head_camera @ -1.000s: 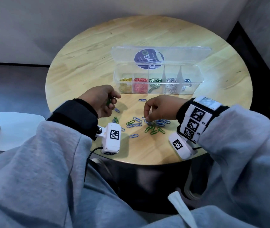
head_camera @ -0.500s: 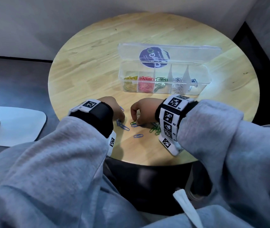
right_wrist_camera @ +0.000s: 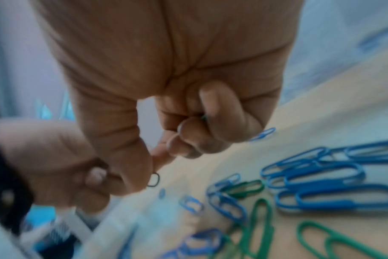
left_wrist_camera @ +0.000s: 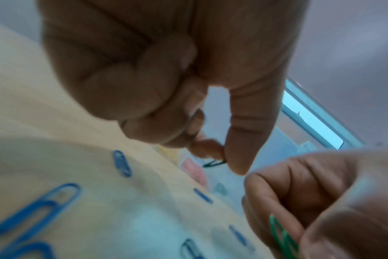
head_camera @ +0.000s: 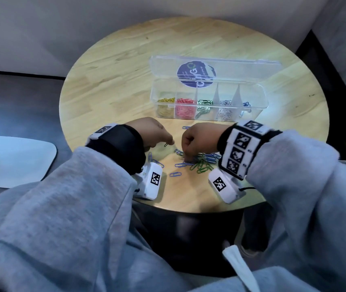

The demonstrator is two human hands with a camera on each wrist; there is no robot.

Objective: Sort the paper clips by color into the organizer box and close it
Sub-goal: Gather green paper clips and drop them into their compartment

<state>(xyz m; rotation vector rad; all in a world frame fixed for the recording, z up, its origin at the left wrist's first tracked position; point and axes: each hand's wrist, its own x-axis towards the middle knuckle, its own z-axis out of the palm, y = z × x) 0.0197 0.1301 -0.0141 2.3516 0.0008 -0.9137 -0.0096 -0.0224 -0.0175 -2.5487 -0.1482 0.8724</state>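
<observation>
The clear organizer box (head_camera: 260, 95) stands open on the round table, lid (head_camera: 241, 68) laid back. Its compartments hold yellow, red, green, silver and blue clips, left to right. Loose blue clips (head_camera: 210, 158) and green clips (head_camera: 201, 167) lie in a pile near the front edge. My left hand (head_camera: 171, 142) hovers just left of the pile and pinches one dark green paper clip (left_wrist_camera: 214, 163) between thumb and forefinger. My right hand (head_camera: 185, 159) reaches down onto the pile, its curled fingers holding green paper clips (left_wrist_camera: 281, 234).
The wooden table (head_camera: 115, 81) is bare to the left of and behind the box. A few stray blue clips (head_camera: 175, 174) lie between my wrists near the front edge. A white flat base (head_camera: 16, 161) sits on the floor at the left.
My left hand has risen off the table with a green clip pinched in it. My right hand stays over the pile, fingertips down among the clips.
</observation>
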